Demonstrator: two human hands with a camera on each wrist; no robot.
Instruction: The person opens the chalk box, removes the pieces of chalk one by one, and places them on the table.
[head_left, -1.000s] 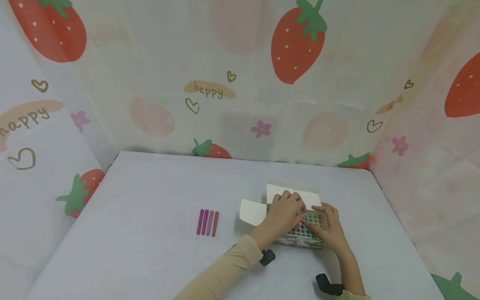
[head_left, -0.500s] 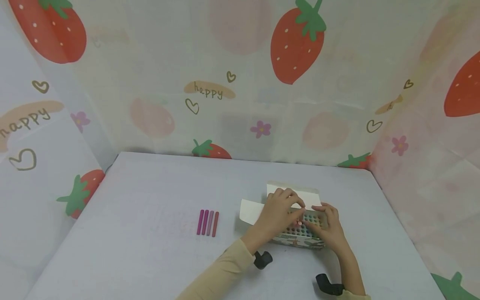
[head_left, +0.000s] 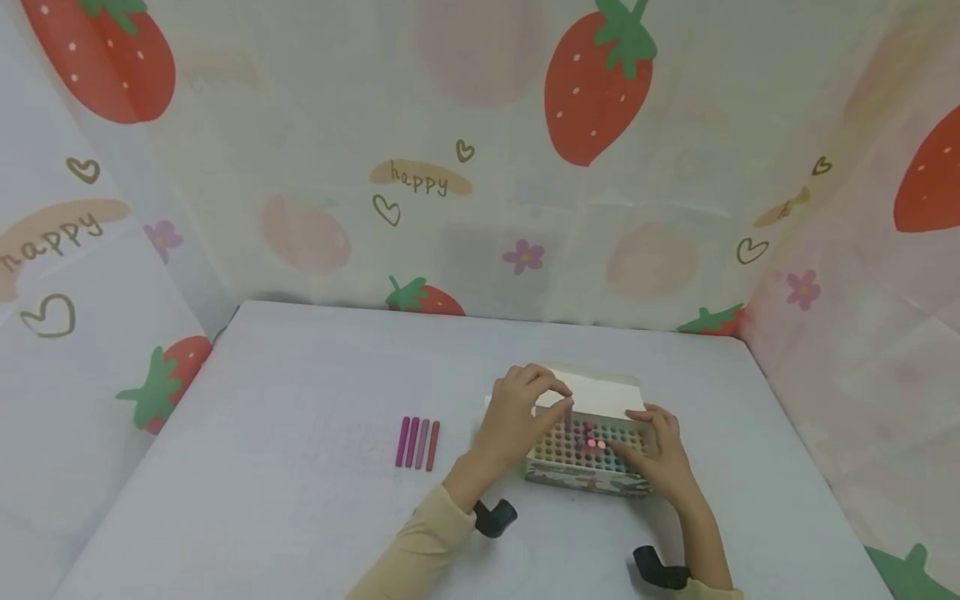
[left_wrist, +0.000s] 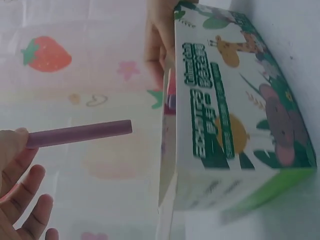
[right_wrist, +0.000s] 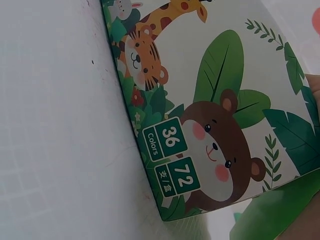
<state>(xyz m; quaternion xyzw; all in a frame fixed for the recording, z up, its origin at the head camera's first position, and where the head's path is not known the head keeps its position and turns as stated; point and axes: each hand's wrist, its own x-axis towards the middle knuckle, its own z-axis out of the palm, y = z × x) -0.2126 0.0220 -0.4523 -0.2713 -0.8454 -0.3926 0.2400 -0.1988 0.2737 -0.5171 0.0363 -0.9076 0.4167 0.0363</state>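
My left hand (head_left: 513, 412) pinches a mauve chalk stick (left_wrist: 80, 134) by one end between thumb and fingertips. In the head view the stick stands upright over the left back part of the open chalk box (head_left: 581, 480). Rows of coloured chalk ends fill the box, and a few pink ends (head_left: 592, 443) stick up near its middle. My right hand (head_left: 666, 454) grips the box's right end, thumb over the chalk and fingers at the back corner. Printed animals cover the box front (left_wrist: 225, 100).
Several pink, purple and reddish chalk sticks (head_left: 412, 442) lie side by side on the white table (head_left: 300, 500), left of the box. The box's white lid flap (head_left: 600, 392) stands raised at the back. Strawberry-print cloth (head_left: 442, 100) hangs behind the table and along both sides.
My left hand has moved left from the box's middle and lifted the mauve chalk stick. Pink chalk ends it covered now show. The right hand has stayed on the box.
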